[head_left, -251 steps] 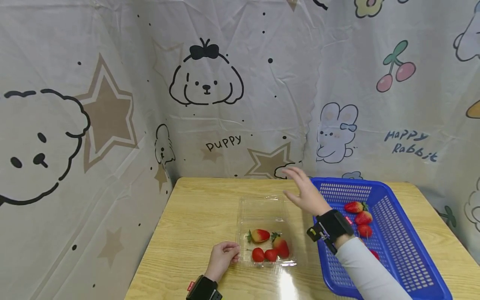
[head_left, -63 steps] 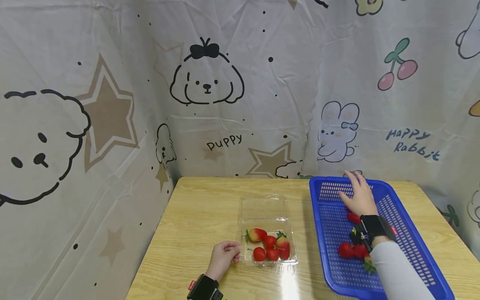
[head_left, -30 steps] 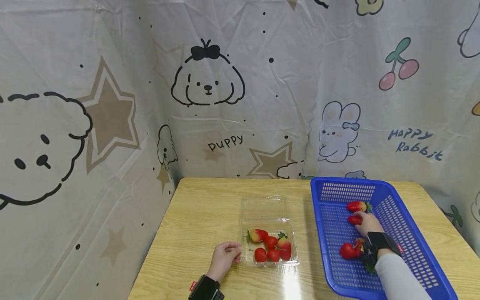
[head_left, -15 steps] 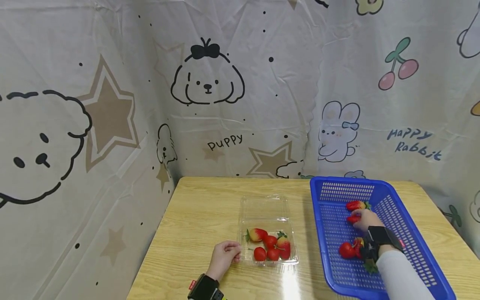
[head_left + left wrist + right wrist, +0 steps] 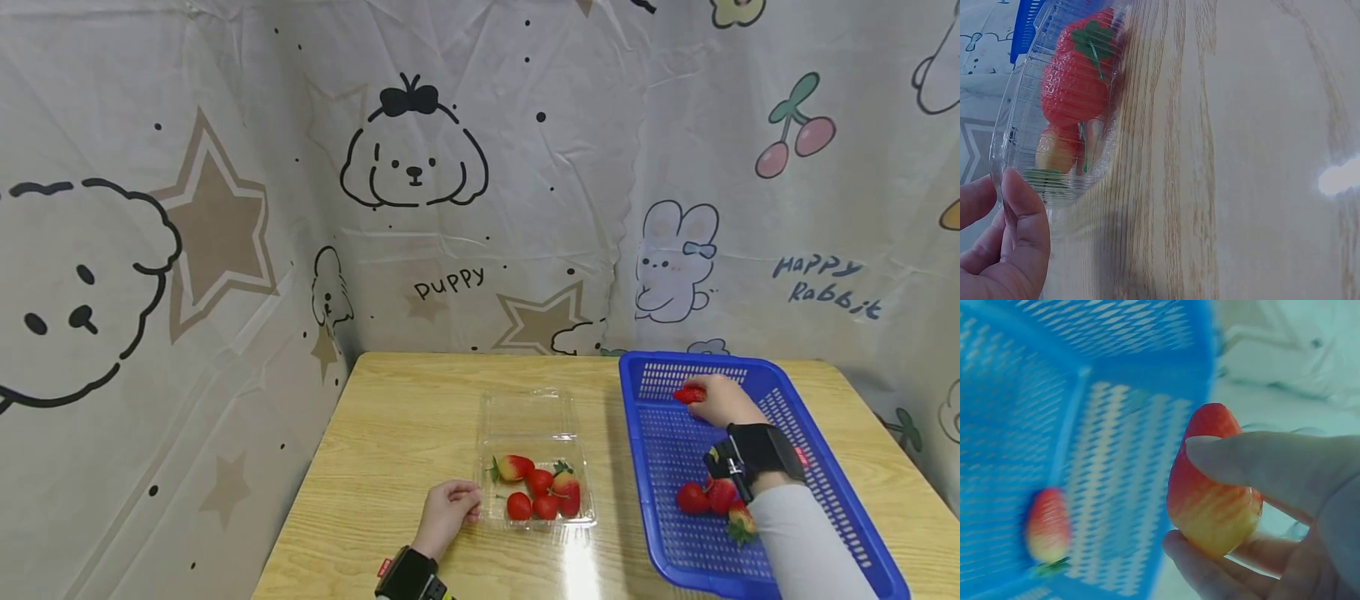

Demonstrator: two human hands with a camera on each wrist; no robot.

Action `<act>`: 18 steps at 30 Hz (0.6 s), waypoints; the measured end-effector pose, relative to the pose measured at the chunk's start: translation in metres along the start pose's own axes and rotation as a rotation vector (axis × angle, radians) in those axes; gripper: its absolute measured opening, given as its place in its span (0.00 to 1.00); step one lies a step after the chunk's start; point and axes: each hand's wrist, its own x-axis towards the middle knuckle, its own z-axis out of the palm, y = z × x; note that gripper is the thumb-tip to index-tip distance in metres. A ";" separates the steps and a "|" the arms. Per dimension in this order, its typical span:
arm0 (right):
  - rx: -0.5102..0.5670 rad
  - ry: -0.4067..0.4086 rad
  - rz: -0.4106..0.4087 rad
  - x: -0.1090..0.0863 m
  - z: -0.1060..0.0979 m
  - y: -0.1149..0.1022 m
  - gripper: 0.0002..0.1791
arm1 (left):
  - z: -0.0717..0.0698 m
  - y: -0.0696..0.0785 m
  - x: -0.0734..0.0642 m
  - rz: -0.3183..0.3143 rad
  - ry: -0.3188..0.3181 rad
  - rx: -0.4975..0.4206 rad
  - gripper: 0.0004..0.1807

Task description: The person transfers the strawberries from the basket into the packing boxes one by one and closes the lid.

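Observation:
My right hand point(image 5: 726, 402) pinches a red strawberry point(image 5: 688, 394) with a yellowish base, raised above the far part of the blue basket point(image 5: 633, 433). In the right wrist view the thumb lies across that strawberry point(image 5: 1210, 487), with fingers on its other side. A clear plastic clamshell box point(image 5: 525, 412) lies on the table with its lid folded back. Several strawberries point(image 5: 567, 493) fill the box's near half, some with green leaves. My left hand point(image 5: 444, 517) holds the box's left edge between thumb and fingers, as the left wrist view also shows, with strawberries point(image 5: 1075, 87) behind the clear wall.
More strawberries point(image 5: 722, 496) lie in the basket near its middle, partly behind the right forearm. Another strawberry point(image 5: 1047, 526) shows on the basket floor in the right wrist view. The wooden table point(image 5: 405, 417) meets a printed curtain point(image 5: 450, 233) at its back edge.
The box holds more strawberries than 8.4 s ago. Since half a second ago, my right hand has lifted a strawberry off the basket floor, moving up and slightly left. The left hand stays put.

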 end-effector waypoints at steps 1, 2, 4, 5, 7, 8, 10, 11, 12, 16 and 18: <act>-0.002 0.008 -0.015 0.001 -0.002 -0.006 0.22 | 0.000 -0.001 0.000 0.001 -0.001 -0.001 0.12; -0.008 0.019 -0.032 0.002 -0.005 -0.012 0.22 | 0.000 -0.001 0.001 0.004 -0.002 -0.001 0.12; -0.023 0.052 -0.082 0.004 -0.008 -0.024 0.22 | 0.000 -0.002 0.001 0.009 -0.006 -0.003 0.12; -0.022 0.068 -0.100 0.004 -0.008 -0.030 0.22 | 0.000 -0.002 0.001 0.012 -0.008 -0.006 0.12; -0.020 0.112 -0.143 0.004 -0.009 -0.042 0.22 | 0.000 -0.002 0.001 0.012 -0.012 -0.013 0.12; -0.020 0.130 -0.161 0.003 -0.009 -0.049 0.22 | 0.000 0.002 -0.001 0.012 -0.013 -0.015 0.12; 0.001 0.173 -0.216 0.003 -0.006 -0.060 0.22 | 0.001 0.003 -0.002 0.017 -0.013 -0.015 0.12; 0.015 0.194 -0.249 0.003 -0.004 -0.066 0.22 | 0.001 0.004 -0.002 0.018 -0.012 -0.012 0.12; 0.031 0.214 -0.288 0.004 -0.001 -0.070 0.22 | 0.001 0.004 -0.002 0.019 -0.010 -0.010 0.12; 0.063 0.264 -0.455 0.008 0.016 -0.085 0.22 | 0.000 0.000 0.001 0.032 -0.008 -0.001 0.13; 0.070 0.254 -0.502 0.010 0.026 -0.091 0.22 | -0.001 -0.002 0.001 0.040 -0.013 -0.007 0.13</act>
